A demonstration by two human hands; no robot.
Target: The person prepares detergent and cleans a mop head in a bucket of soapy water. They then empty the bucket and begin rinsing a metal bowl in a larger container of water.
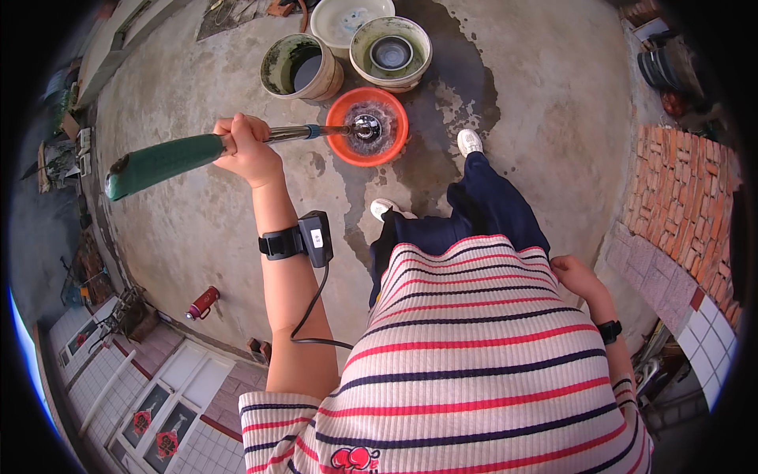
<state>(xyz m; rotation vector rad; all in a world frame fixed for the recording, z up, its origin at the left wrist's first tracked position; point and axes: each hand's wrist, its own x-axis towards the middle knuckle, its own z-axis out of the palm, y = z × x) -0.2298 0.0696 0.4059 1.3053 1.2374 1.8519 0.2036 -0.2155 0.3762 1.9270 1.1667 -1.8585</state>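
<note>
My left hand [249, 148] is closed around the upper pole of a spin mop, just below its green handle grip [169, 163]. The metal pole [287, 134] runs from my fist to a round mop head [366, 127], which sits in an orange plastic basin [336, 148] of frothy, stirred-up water. My right hand [575, 275] hangs low beside my hip, its fingers partly curled, touching or close to the striped shirt; nothing shows in it.
Beyond the basin stand a bucket with dark water [275, 83], a second bucket holding a round container [423, 65], and a pale basin [317, 26]. Wet concrete [435, 142] surrounds my white shoes. A red thermos [203, 302] stands left; stacked bricks [669, 195] lie right.
</note>
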